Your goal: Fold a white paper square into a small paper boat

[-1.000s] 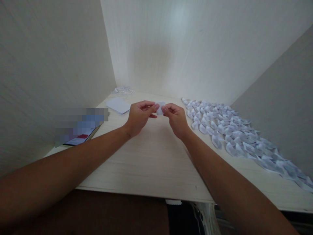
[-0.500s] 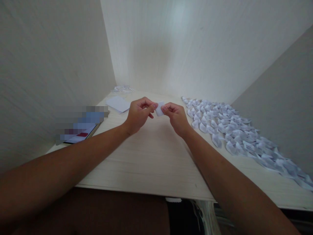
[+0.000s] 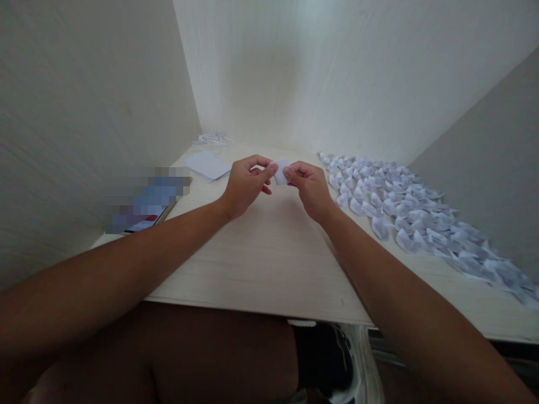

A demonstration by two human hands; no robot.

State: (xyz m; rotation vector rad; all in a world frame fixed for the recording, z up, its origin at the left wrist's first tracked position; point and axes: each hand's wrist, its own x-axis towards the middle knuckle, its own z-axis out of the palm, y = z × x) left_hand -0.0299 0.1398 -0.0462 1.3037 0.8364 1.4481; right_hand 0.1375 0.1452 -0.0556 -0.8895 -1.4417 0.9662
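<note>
A small folded piece of white paper (image 3: 281, 173) is held up between my two hands, above the pale table. My left hand (image 3: 249, 182) pinches its left edge between thumb and forefinger, with the lower fingers curled loosely behind. On the other side, my right hand (image 3: 310, 188) grips the paper's right edge between thumb and bent forefinger. Flat white sheets of paper (image 3: 207, 165) lie on the table just behind and left of my left hand. The folds facing away from me are hidden.
Many small folded paper pieces (image 3: 391, 196) spread in overlapping rows along the table's right side. A tablet or phone with a blurred screen (image 3: 155, 196) rests by the left wall. Thin paper scraps (image 3: 213, 139) lie in the back left corner. Panels enclose the table (image 3: 261, 269) on three sides.
The whole view has tilted down slightly, so the table and things on it sit a little higher and further right. Both hands keep their pinch on the paper, which has turned slightly.
</note>
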